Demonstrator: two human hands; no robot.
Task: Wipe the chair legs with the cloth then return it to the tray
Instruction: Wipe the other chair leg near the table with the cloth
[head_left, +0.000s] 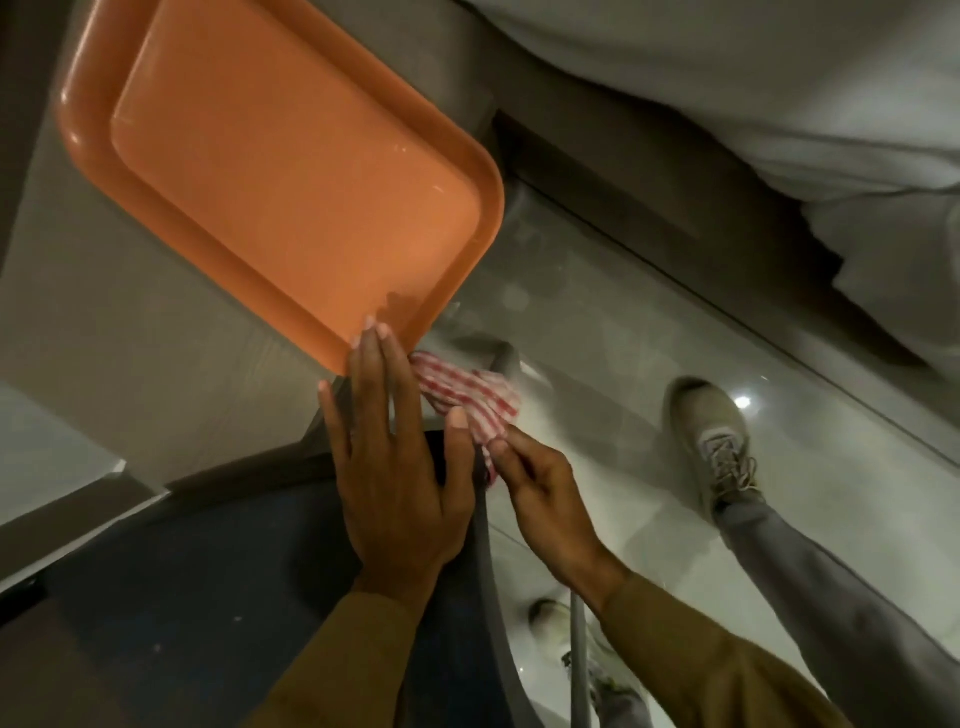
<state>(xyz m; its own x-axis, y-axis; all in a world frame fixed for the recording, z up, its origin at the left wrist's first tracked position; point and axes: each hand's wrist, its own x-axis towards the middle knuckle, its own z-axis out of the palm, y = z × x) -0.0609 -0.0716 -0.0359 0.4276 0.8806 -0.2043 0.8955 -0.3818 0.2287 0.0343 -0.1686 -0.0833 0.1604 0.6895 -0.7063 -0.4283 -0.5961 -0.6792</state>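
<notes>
A red-and-white checked cloth (467, 397) hangs bunched just past the chair's edge, below the orange tray (291, 171) on the table. My right hand (540, 488) pinches the cloth's lower corner. My left hand (395, 457) lies flat with fingers spread on the dark blue chair seat (208, 597), its fingertips reaching the tray's near corner. A grey chair leg (579, 665) runs down under my right wrist, and another grey chair part (506, 358) shows just beyond the cloth.
The tray sits on a beige table (130, 338) and overhangs its edge. A bed with white bedding (727, 78) fills the upper right. My right foot in a grey shoe (711, 436) stands on the glossy tiled floor (597, 312); the other shoe (550, 618) shows beneath the chair.
</notes>
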